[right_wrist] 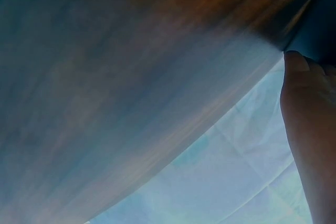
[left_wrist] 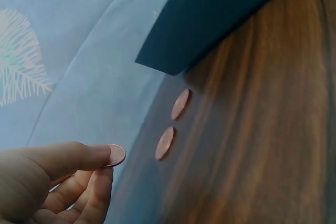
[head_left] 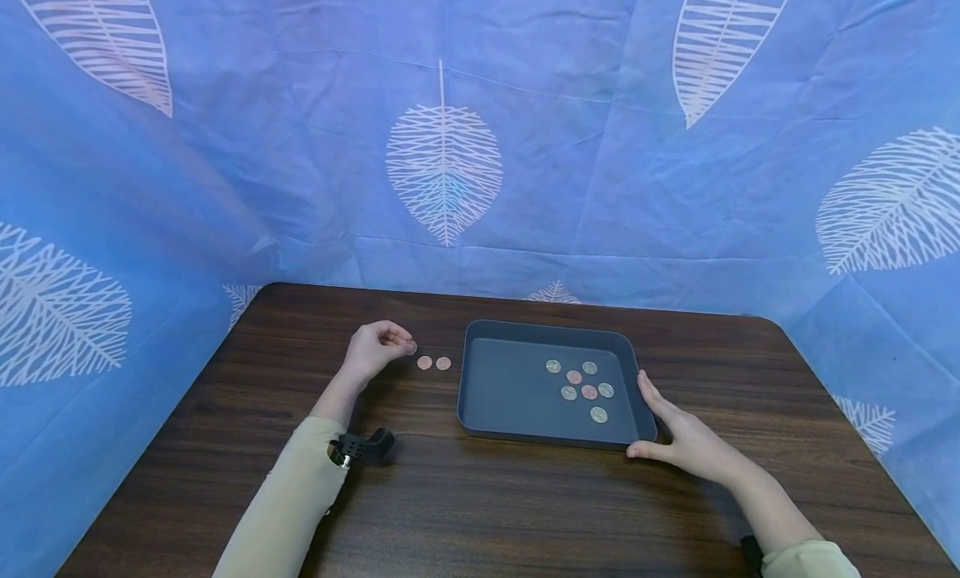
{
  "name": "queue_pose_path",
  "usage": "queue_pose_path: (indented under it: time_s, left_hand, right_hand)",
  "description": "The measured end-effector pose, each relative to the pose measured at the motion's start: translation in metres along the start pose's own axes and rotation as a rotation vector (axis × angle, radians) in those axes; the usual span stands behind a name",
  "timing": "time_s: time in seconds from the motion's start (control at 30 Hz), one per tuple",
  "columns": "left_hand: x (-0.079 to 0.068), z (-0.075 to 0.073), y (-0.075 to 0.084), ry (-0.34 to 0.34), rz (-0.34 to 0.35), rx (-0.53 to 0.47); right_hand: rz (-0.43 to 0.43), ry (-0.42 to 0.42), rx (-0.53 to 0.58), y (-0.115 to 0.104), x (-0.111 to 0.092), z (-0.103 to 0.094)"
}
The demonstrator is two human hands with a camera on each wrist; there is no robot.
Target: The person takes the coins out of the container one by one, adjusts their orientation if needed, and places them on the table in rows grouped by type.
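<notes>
My left hand pinches a copper-coloured coin between thumb and fingertips, left of the tray. Two more copper-coloured coins lie side by side on the table, between that hand and the tray. The dark grey rectangular tray has a raised rim. In its right half lie several silver-coloured coins and two copper-coloured coins. My right hand rests against the tray's right end, fingers extended along the side wall and thumb at the near corner.
The dark wood-grain table has its far edge against a blue curtain with white leaf prints. A black strap sticks out from the left wrist, above the table.
</notes>
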State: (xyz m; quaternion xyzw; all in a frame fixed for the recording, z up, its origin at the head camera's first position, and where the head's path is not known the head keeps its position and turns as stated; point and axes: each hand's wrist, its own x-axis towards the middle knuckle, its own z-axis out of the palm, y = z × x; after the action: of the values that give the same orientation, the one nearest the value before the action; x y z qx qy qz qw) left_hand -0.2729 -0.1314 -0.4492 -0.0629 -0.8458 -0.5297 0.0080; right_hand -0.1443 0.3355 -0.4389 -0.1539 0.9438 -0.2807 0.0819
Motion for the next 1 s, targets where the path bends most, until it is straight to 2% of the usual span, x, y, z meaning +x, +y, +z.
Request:
queue_pose_path:
  time_s: [0.33, 0.77, 0.87, 1.0]
  left_hand:
    - [-0.002, -0.003, -0.011, -0.016, -0.045, 0.012]
    - [-0.005, -0.003, -0.013, -0.035, -0.068, 0.089]
    - [-0.003, -0.002, -0.015, -0.030, -0.065, 0.121]
    - [-0.001, 0.000, -0.017, -0.014, -0.029, 0.177]
  right_hand:
    - [0.007, 0.003, -0.009, 0.001, 0.000, 0.000]
    - [0.005, 0.002, -0.005, 0.000, 0.000, 0.000]
    - [0.007, -0.001, -0.003, 0.000, 0.000, 0.000]
    - [0.005, -0.002, 0.001, 0.000, 0.000, 0.000]
